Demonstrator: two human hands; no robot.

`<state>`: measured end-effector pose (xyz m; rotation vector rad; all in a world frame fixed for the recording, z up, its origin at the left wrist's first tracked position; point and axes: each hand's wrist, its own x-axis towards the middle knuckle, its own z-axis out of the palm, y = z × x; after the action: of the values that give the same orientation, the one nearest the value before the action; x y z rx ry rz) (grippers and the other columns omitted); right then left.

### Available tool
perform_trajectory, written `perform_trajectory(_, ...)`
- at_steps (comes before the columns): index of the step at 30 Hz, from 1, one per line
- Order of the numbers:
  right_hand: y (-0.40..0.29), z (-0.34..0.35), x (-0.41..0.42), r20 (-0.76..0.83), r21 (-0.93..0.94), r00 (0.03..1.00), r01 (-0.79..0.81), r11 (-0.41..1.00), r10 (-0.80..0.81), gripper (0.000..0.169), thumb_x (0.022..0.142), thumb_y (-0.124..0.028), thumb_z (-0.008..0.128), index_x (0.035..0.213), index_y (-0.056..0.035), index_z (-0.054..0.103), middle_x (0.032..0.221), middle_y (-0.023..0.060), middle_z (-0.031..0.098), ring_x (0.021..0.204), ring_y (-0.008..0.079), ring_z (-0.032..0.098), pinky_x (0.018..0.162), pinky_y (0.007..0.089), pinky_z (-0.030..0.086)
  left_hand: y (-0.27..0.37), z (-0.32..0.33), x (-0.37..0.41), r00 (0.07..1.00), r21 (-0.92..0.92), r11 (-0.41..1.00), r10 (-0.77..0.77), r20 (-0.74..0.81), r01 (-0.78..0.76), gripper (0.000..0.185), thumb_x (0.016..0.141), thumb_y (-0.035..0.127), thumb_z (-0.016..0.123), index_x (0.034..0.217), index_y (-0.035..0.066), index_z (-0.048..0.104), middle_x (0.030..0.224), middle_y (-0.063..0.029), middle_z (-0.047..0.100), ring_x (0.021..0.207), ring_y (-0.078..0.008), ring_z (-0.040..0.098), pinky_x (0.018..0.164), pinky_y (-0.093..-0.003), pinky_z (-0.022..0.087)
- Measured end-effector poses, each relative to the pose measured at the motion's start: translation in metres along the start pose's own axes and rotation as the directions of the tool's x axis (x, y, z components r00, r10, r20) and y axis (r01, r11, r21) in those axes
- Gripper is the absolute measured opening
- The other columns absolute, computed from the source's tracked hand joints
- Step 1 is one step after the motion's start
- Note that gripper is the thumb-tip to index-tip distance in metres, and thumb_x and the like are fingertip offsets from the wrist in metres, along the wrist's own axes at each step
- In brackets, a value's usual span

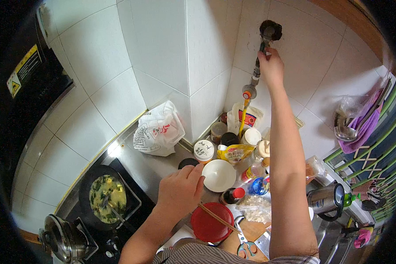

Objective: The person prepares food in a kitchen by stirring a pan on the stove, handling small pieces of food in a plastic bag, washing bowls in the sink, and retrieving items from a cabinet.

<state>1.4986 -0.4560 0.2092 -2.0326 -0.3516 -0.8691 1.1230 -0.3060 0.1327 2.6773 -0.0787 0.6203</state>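
My right hand [272, 64] is raised to the wall, with its fingers closed around a valve fitting on the gas pipe [256, 71]. A yellow gas hose [243, 118] runs down from the pipe to the counter. My left hand [182, 188] grips the left rim of a white bowl [219, 176], which looks empty. Below that hand, wooden chopsticks [217, 217] lie across a red plastic lid [212, 224]; whether the hand touches them is hidden. Scissors [242, 239] with blue-green handles lie beside the chopsticks' lower ends.
A wok [107, 198] of greens and egg, with a utensil in it, and a lidded steel pot [64, 239] stand on the stove. Jars, bottles and a soy sauce bottle [232, 195] crowd the corner. A steel kettle [326, 201] stands right; a ladle [348, 132] hangs by the window.
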Motion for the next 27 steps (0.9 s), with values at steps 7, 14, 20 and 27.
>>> perform_trajectory(7,-0.009,0.003,0.022,0.019,-0.124,1.000,0.005,0.992,-0.003,0.036,0.086,-0.036,0.062,0.104,-0.0043,0.060,0.095,0.0198,0.067,0.092,0.0395,0.064,0.079,0.0456,0.049,-0.010,-0.009,-0.010,0.999,-0.005,0.999,-0.040,-0.027,0.040,0.026,0.080,0.012,0.067,0.105,0.006,0.063,0.090,-0.0104,0.066,0.071,-0.0300,0.065,0.061,-0.0391,0.053)
perform_trajectory(14,0.028,0.015,-0.066,-0.070,-0.014,0.996,-0.055,0.998,0.054,0.035,0.087,-0.029,0.062,0.109,-0.0025,0.059,0.091,0.0171,0.067,0.088,0.0341,0.065,0.075,0.0412,0.050,-0.020,-0.017,-0.034,0.998,0.002,0.998,-0.067,-0.011,0.067,0.027,0.079,0.012,0.068,0.105,0.005,0.063,0.089,-0.0104,0.066,0.072,-0.0292,0.066,0.062,-0.0381,0.053)
perform_trajectory(20,0.047,0.034,-0.117,0.234,0.046,0.972,-0.031,0.998,0.020,0.029,0.087,-0.019,0.061,0.109,-0.0005,0.061,0.092,0.0170,0.068,0.087,0.0290,0.066,0.075,0.0387,0.051,-0.032,-0.045,-0.093,0.986,-0.038,0.988,-0.144,0.081,0.147,0.029,0.079,0.013,0.069,0.106,0.005,0.063,0.092,-0.0125,0.067,0.075,-0.0298,0.066,0.064,-0.0370,0.054)
perform_trajectory(27,0.087,0.054,-0.096,0.515,0.148,0.579,-0.786,0.600,0.632,0.055,0.083,-0.055,0.064,0.088,-0.0008,0.059,0.073,0.0140,0.062,0.061,0.0214,0.063,0.050,0.0311,0.049,-0.027,-0.065,-0.149,0.924,-0.043,0.925,-0.374,0.073,0.378,0.026,0.080,0.015,0.067,0.105,0.006,0.064,0.085,-0.0083,0.066,0.068,-0.0275,0.065,0.057,-0.0348,0.051)
